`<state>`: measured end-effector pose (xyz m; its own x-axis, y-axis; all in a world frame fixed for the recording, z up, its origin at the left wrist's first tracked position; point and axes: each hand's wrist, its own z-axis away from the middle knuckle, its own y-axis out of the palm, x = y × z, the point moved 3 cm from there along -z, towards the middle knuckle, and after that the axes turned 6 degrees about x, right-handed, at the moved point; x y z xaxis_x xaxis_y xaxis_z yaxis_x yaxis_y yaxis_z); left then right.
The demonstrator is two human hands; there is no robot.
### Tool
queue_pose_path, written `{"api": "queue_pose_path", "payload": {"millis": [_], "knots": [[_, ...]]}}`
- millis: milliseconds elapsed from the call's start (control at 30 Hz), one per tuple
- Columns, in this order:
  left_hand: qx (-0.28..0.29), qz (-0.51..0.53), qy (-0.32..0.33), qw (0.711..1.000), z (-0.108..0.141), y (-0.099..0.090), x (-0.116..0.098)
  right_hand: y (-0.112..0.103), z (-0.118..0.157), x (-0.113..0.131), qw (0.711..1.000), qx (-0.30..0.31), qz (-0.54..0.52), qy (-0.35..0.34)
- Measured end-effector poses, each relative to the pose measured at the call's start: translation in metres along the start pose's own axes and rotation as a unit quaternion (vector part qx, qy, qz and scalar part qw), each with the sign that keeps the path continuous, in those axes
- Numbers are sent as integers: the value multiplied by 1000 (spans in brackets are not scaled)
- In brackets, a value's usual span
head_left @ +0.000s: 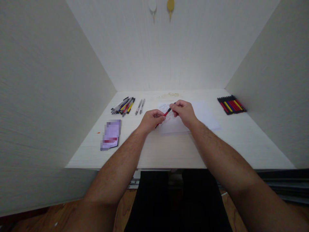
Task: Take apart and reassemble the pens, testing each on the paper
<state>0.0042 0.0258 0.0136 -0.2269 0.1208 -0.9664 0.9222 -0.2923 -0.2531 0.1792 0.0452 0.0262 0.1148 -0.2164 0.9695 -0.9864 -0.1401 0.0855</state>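
Note:
A red pen with black ends [166, 113] is held between my two hands, slanting up to the right above the paper. My left hand [152, 120] pinches its lower red barrel. Near its upper black end, my right hand [184, 111] has its fingers closed on the pen. Under the hands lies white paper [202, 116] with scribbled marks at its left part. Two clear pens [140, 106] lie side by side to the left of the paper.
A pile of mixed pens [124, 106] lies at the back left, with a purple phone [112, 133] in front of it. At the back right is a row of red, yellow and blue pens [231, 104]. White panels rise at the back and both sides.

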Motion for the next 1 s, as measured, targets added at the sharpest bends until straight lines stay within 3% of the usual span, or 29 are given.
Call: {"api": "queue_pose_path", "payload": {"millis": [433,733,1000], "knots": [[46,70,-6,996,-4,2,10,2,2,4,995,44,-81,37],[28,-9,-2,1000,1,2,-1,1,1,3,997,42,-63,12],[18,3,16,1000,0,1,4,1,2,4,999,27,-44,0]]}}
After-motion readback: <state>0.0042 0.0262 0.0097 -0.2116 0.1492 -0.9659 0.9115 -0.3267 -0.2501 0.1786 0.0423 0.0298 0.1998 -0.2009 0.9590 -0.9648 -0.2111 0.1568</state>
